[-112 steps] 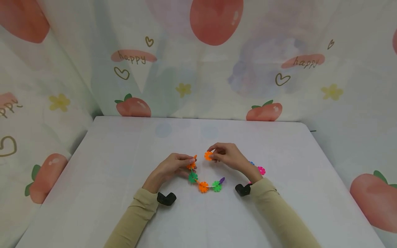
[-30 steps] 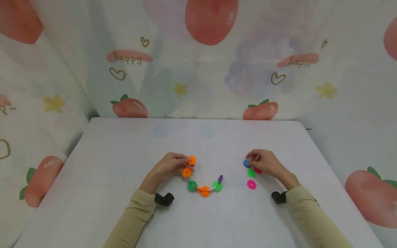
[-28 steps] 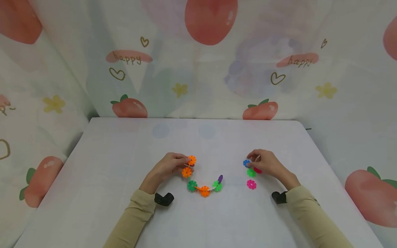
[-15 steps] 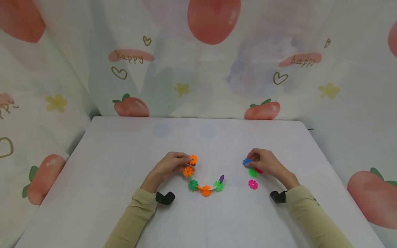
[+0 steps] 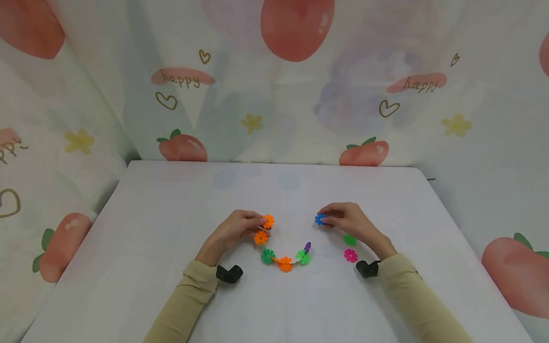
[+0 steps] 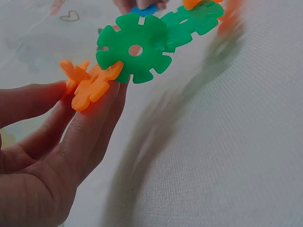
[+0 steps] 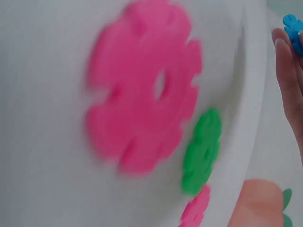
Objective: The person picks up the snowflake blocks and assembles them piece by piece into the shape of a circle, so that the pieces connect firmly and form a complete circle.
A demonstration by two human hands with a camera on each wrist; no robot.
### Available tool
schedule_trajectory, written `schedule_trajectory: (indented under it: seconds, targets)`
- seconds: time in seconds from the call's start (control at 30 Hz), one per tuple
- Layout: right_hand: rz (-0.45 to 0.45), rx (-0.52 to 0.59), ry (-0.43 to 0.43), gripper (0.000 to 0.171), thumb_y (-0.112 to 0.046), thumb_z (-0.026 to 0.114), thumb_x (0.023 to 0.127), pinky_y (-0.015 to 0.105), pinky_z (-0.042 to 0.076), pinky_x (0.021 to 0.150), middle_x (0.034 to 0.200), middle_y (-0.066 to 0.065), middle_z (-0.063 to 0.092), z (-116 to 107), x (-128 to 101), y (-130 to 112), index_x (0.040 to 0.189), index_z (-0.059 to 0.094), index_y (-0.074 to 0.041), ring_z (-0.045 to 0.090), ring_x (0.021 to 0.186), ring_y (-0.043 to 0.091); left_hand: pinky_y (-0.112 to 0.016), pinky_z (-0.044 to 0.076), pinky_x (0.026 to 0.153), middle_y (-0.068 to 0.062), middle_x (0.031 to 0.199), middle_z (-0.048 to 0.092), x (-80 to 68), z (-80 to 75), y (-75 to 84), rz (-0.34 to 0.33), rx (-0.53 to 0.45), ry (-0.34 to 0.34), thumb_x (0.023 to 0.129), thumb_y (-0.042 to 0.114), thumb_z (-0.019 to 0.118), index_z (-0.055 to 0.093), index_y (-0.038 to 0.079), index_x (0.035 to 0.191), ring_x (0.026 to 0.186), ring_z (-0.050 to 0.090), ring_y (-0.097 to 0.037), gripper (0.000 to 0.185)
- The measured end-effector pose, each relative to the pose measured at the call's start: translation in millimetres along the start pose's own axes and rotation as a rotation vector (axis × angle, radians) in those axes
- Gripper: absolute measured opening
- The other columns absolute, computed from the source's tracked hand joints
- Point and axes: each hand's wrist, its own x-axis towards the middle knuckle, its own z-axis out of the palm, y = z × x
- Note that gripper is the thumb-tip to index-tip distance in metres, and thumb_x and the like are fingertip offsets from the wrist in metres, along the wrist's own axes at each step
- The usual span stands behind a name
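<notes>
Head view, with 12 o'clock at the table's far edge and the chain at the dial's centre. My left hand (image 5: 240,229) is nearly closed, pinching the orange end disc (image 5: 269,221) of a chain (image 5: 285,265) of notched plastic discs between thumb and fingers. My right hand (image 5: 349,221), at about 2 o'clock, likewise grasps a blue disc (image 5: 319,219) between thumb and fingertips, apart from the chain.

The chain curves in a U on the white table (image 5: 193,305), its mouth facing about 1 o'clock; its longest span runs roughly from half past ten to half past four. The held end lies at 11 o'clock, and the purple disc (image 5: 307,247) forms the other end at 3 o'clock, seen nearly edge-on, its long axis from 7 toward 1. The blue disc turns its face to me.

My left forearm enters from 7 o'clock and points toward 1; my right enters from 5 and points toward 11. Both wear beige sleeves (image 5: 184,290). At 3 o'clock, near my right wrist, lie a loose green disc (image 5: 350,239) and a loose pink disc (image 5: 350,256); the right wrist view adds a second pink disc (image 7: 195,209).
</notes>
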Motion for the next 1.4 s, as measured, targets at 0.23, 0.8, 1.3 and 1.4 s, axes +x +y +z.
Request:
schedule_trajectory:
  seconds: [0.23, 0.8, 1.3, 1.4]
  targets:
    - [-0.012, 0.045, -0.001, 0.019, -0.014, 0.076, 0.094, 0.035, 0.063, 0.078, 0.096, 0.008, 0.077, 14, 13, -21, 0.112, 0.075, -0.007, 0.073, 0.079, 0.019, -0.028, 0.060, 0.084, -0.016, 0.108, 0.077, -2.2, -0.1, 0.7, 0.000, -0.008, -0.004, 0.102, 0.016, 0.063, 0.071, -0.007, 0.115, 0.093, 0.072, -0.018, 0.027]
    - [-0.123, 0.070, -0.030, 0.011, -0.007, 0.077, 0.092, 0.028, 0.062, 0.079, 0.095, 0.005, 0.078, 52, 39, -62, 0.103, 0.078, -0.010, 0.076, 0.081, 0.016, -0.030, 0.061, 0.086, -0.018, 0.109, 0.077, 1.6, 1.4, -2.5, -0.013, 0.004, 0.023, 0.102, 0.016, 0.064, 0.069, -0.006, 0.119, 0.095, 0.075, -0.020, 0.028]
    - [-0.186, 0.067, 0.001, 0.009, -0.005, 0.080, 0.089, 0.028, 0.062, 0.081, 0.093, 0.003, 0.079, 62, 44, -67, 0.097, 0.080, -0.010, 0.077, 0.084, 0.014, -0.031, 0.060, 0.085, -0.017, 0.105, 0.078, 0.2, 2.2, 0.3, -0.005, -0.035, 0.050, 0.101, 0.017, 0.065, 0.072, -0.005, 0.117, 0.098, 0.076, -0.025, 0.028]
    - [-0.174, 0.098, -0.002, 0.010, -0.005, 0.079, 0.089, 0.029, 0.062, 0.082, 0.093, 0.003, 0.079, 62, 44, -67, 0.097, 0.079, -0.010, 0.077, 0.085, 0.015, -0.031, 0.061, 0.085, -0.017, 0.104, 0.078, -1.2, 1.8, 0.7, 0.001, -0.036, 0.046, 0.101, 0.017, 0.065, 0.072, -0.005, 0.116, 0.097, 0.076, -0.024, 0.028]
